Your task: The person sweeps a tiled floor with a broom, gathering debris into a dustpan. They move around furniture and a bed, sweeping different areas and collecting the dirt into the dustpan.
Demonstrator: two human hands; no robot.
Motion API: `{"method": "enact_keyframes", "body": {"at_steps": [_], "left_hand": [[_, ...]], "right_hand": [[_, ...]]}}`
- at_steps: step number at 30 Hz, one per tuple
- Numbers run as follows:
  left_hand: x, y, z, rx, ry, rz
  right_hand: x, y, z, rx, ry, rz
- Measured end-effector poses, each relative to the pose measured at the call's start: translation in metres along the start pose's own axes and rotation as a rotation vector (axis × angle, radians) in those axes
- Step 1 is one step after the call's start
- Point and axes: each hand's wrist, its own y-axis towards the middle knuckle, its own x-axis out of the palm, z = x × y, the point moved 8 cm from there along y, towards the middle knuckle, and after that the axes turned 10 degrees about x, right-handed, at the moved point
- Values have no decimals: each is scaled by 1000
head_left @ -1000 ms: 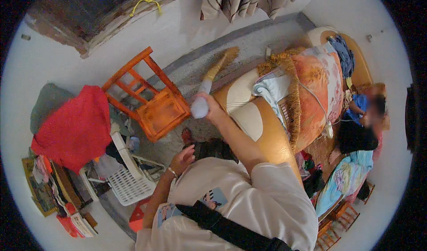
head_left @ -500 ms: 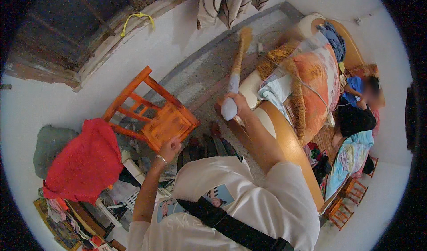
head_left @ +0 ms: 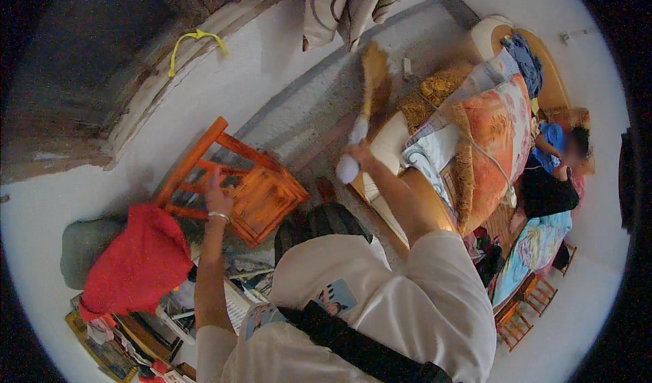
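My right hand is closed round the handle of a straw broom. The handle is pale and bulges at its lower end; the yellowish-brown bristle end points away from me over the grey floor and looks smeared by motion. My left hand has a bracelet at the wrist and is in front of an orange wooden chair, near its backrest. Its fingers are at least partly stretched out, with nothing seen in them. I cannot tell whether it touches the chair.
To the right stands a bed piled with an orange quilt, other bedding and clothes; a person sits there. A red cloth covers things at left. A curtain hangs at the back, beside a window with a yellow strap.
My left hand has moved left and away from me, from the chair's seat edge toward its backrest. The broom stays in my right hand and its bristle end has shifted slightly.
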Motion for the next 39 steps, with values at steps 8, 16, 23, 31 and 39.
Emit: {"method": "enact_keyframes", "body": {"at_steps": [8, 16, 23, 31, 39], "left_hand": [[-33, 69, -28, -241, 422, -33], [-54, 83, -65, -250, 622, -177], [-40, 69, -66, -172, 367, -324], [-52, 36, 45, -66, 102, -320], [-14, 16, 11, -149, 329, -541]], "right_hand": [[-19, -221, -146, 371, 784, -277], [-56, -191, -137, 240, 591, 64], [-7, -95, -96, 237, 803, -68], [61, -236, -129, 332, 448, -133], [44, -294, -114, 557, 683, -349]]}}
